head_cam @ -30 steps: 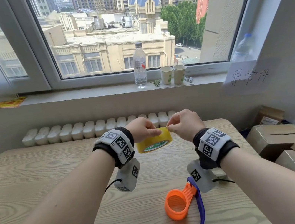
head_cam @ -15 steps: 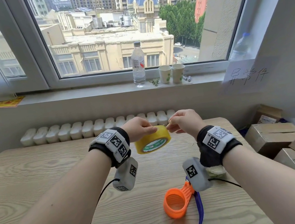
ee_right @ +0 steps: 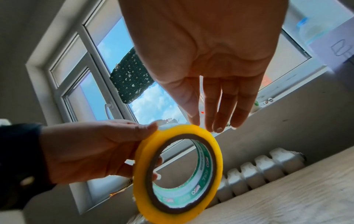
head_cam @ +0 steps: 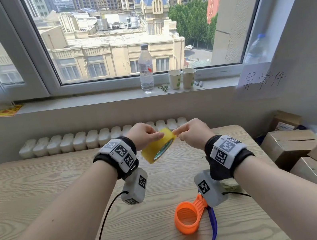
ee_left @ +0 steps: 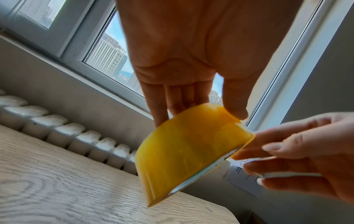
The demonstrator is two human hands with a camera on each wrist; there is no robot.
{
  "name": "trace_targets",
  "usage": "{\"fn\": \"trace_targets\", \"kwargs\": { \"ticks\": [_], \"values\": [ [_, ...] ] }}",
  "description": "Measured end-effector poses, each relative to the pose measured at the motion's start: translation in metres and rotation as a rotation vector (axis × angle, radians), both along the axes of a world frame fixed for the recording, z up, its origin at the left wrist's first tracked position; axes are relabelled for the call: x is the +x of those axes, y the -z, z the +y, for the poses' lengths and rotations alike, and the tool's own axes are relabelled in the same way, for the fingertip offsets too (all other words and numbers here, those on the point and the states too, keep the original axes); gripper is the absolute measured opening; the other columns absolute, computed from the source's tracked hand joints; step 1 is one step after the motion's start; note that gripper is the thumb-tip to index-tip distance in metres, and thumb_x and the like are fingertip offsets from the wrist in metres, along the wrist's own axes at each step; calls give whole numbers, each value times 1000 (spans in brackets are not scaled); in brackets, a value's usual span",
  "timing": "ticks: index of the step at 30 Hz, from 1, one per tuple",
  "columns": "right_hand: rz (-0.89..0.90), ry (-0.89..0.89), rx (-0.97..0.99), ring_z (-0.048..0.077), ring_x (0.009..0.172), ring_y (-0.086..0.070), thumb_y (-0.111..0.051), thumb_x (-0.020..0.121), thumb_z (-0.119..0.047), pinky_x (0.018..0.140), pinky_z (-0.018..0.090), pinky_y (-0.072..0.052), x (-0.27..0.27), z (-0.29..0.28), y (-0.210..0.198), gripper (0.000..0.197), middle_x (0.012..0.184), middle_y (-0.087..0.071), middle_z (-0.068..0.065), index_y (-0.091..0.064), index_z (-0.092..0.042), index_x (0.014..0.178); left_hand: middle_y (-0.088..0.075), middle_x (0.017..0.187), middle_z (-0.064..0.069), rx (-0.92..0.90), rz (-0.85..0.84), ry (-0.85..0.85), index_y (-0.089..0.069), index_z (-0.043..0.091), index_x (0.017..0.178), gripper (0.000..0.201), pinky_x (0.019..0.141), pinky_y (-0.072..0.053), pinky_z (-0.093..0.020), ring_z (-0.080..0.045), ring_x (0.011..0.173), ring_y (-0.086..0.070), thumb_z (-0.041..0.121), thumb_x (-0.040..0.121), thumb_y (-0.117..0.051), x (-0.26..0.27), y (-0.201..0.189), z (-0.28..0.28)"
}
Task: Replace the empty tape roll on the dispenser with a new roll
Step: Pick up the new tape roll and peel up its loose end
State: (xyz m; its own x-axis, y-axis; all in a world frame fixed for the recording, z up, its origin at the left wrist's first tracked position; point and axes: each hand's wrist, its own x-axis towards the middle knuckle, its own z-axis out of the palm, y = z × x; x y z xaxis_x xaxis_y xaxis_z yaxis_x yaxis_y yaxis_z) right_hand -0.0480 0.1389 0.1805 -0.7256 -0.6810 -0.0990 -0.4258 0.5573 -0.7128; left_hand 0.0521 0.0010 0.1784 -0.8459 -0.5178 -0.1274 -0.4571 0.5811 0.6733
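Note:
My left hand [head_cam: 156,136] holds a yellow tape roll [head_cam: 154,152] in the air above the far side of the wooden table [head_cam: 39,192], thumb on its outer face and fingers in the core. The roll is tilted, and its green-printed core shows in the right wrist view [ee_right: 184,129]. My right hand [head_cam: 179,135] pinches the roll's upper right rim with its fingertips [ee_right: 216,127]. The orange dispenser [head_cam: 186,217] with a blue handle lies on the table under my right wrist, its ring bare. The left wrist view shows the left hand [ee_left: 199,106] and the roll's outer face [ee_left: 187,151].
A white radiator [head_cam: 93,138] runs behind the table's far edge. On the windowsill stand a water bottle [head_cam: 146,69] and two paper cups [head_cam: 182,78]. Cardboard boxes [head_cam: 294,145] are stacked to the right of the table. A cable [head_cam: 101,234] crosses the near tabletop.
The roll has tipped from nearly flat to steeply tilted. Both hands have risen a little with it, and the right fingertips stay at its upper rim.

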Motion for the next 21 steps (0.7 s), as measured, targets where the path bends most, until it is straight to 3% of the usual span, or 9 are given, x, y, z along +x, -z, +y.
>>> {"fn": "trace_targets", "kwargs": {
  "ticks": [4,7,10,13,16,19,21],
  "values": [
    [-4,-14,1,18,115,-58,-51,88,-6,96,22,-40,1,-1,-2,32,119,-67,4,-73,-18,107,-60,87,-7,13,19,-25,-67,2,103,36,58,-39,-19,-18,80,-53,33,86,-62,1,2,-1],
    [-36,45,-48,16,96,-65,-61,85,-14,90,24,-47,-1,-4,3,22,95,-70,3,-74,-15,103,-59,81,-4,50,55,-28,-68,3,99,32,56,-39,-19,-16,74,-52,31,85,-64,1,3,0],
    [-108,140,-167,15,79,-72,-73,78,-19,87,36,-56,-1,-6,7,12,78,-75,6,-72,-14,90,-55,67,5,69,90,-13,-67,10,87,22,53,-38,-19,-7,61,-49,31,81,-69,-1,1,2],
    [-122,185,-256,16,79,-72,-78,74,-16,85,37,-57,-1,-5,3,12,77,-75,7,-73,-14,84,-54,64,7,93,132,-14,-63,13,81,18,49,-38,-14,-4,57,-47,28,77,-74,-3,-2,4],
    [-84,208,-306,16,83,-70,-81,70,-18,85,32,-56,-2,-4,-4,13,81,-74,1,-75,-17,81,-56,66,7,147,181,-24,-65,11,85,20,44,-37,-5,-4,58,-49,22,73,-78,-5,-9,6],
    [-33,207,-341,13,81,-69,-81,70,-17,85,26,-53,-2,-3,-12,11,80,-73,-1,-75,-17,80,-58,69,7,178,191,-29,-68,6,94,31,51,-41,-12,-4,60,-52,19,69,-81,-6,-15,6],
    [8,194,-339,12,79,-67,-80,71,-18,83,23,-51,0,-2,-17,6,78,-73,0,-75,-18,76,-58,68,6,191,216,-32,-68,5,94,32,50,-42,-10,-4,59,-52,17,68,-82,-7,-19,6]
  ]
}}
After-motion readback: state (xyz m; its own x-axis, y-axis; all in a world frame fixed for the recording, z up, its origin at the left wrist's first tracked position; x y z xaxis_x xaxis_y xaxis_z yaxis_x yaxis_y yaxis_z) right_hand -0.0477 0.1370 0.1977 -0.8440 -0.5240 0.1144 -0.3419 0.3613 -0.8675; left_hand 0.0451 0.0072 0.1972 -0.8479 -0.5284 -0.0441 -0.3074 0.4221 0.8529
